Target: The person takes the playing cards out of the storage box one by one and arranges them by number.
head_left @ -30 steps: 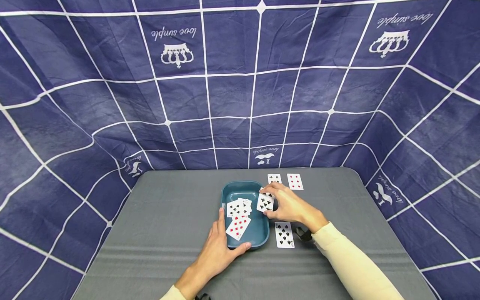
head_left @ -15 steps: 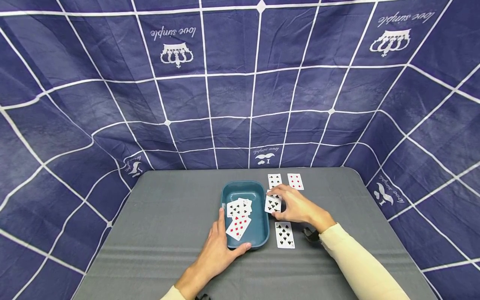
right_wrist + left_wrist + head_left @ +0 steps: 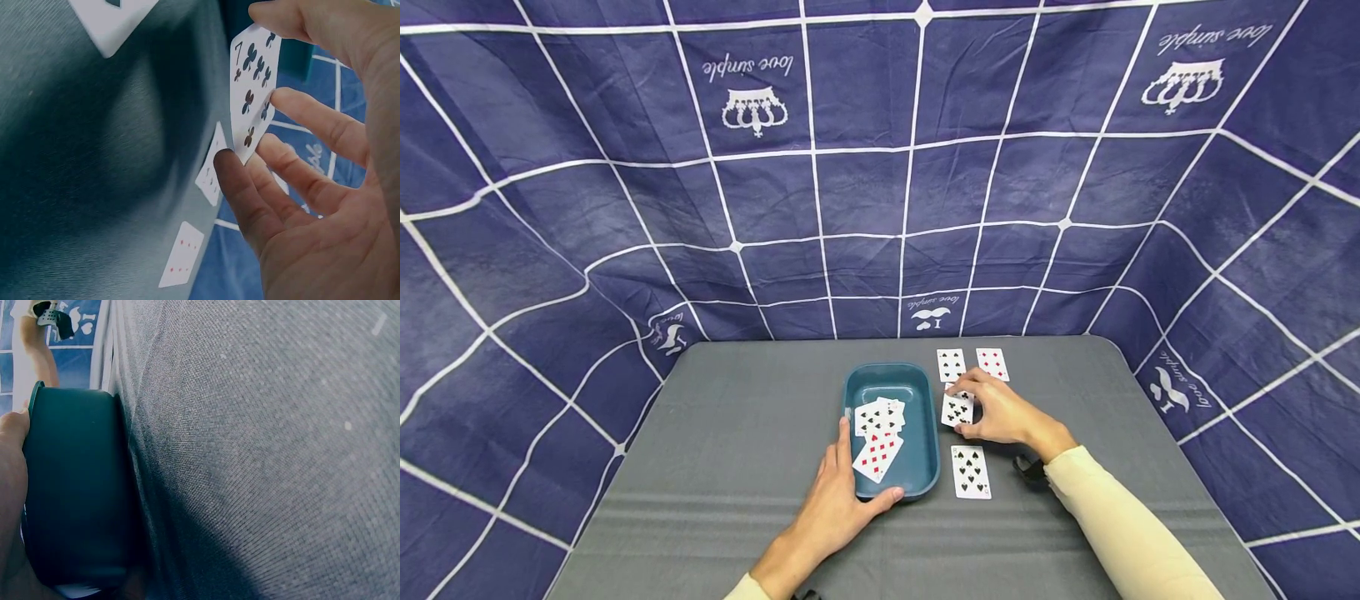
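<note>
My right hand (image 3: pixel 1003 415) pinches a seven of clubs playing card (image 3: pixel 250 94) by its edges, thumb at one end and fingertips at the other. The card is held face outward, just right of the blue plastic tray (image 3: pixel 917 471). Against the tray's near left corner rests my left hand (image 3: pixel 833 504), its fingers straight along the left side and its thumb reaching the near rim. Inside the tray several cards overlap, with a spades card (image 3: pixel 874 417) above a diamonds card (image 3: pixel 877 456). In the left wrist view the tray's wall (image 3: pixel 78 475) hides the cards.
To the tray's right a spades playing card (image 3: pixel 972 472) lies face up on the grey cloth (image 3: pixel 737 433). Farther back lie another black-suited card (image 3: pixel 951 364) and a diamonds card (image 3: pixel 992 364), side by side. A blue curtain (image 3: pixel 865 200) with white lines encloses the table.
My right hand has moved right with the seven of clubs, from over the tray's right rim to beside it. The left hand and the tray have stayed in place.
</note>
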A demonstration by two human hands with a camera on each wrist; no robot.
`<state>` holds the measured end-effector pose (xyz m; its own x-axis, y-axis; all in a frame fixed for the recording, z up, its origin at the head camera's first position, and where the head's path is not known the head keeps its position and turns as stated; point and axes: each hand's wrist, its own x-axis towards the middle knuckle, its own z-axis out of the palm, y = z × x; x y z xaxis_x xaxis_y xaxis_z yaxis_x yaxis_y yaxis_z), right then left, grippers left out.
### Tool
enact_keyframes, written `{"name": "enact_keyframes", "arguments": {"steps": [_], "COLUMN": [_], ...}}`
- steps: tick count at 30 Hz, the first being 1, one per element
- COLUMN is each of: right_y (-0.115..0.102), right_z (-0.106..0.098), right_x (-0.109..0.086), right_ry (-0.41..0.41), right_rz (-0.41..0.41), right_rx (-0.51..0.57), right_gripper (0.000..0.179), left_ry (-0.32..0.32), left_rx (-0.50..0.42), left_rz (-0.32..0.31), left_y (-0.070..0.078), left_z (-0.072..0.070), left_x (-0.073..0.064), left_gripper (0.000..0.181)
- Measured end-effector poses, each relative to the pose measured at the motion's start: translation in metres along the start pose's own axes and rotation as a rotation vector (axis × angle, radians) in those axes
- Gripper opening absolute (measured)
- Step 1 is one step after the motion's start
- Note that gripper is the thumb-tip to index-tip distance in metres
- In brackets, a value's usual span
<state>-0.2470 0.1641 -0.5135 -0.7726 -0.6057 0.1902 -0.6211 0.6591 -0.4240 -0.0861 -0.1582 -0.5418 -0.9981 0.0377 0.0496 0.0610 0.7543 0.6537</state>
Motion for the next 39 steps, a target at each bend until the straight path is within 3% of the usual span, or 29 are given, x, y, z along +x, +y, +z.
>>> {"name": "enact_keyframes", "arguments": {"steps": [16,39], "right_y": [0.020,0.021], "right_z": [0.014,0.016], "right_x": [-0.002,-0.003], "right_ry": [-0.058,-0.094], "right_rz": [-0.028,-0.028], "right_rx": [-0.018,-0.015], "right_gripper": [0.046,0.048], "left_ry": [-0.002,-0.020], "left_rx": [-0.014,-0.018], "left_rz": [-0.002,-0.031], "left_y": [-0.001,0.002], "left_z": [0.000,-0.002], "left_x": [0.000,0.000], "left_gripper": [0.151,0.151]}}
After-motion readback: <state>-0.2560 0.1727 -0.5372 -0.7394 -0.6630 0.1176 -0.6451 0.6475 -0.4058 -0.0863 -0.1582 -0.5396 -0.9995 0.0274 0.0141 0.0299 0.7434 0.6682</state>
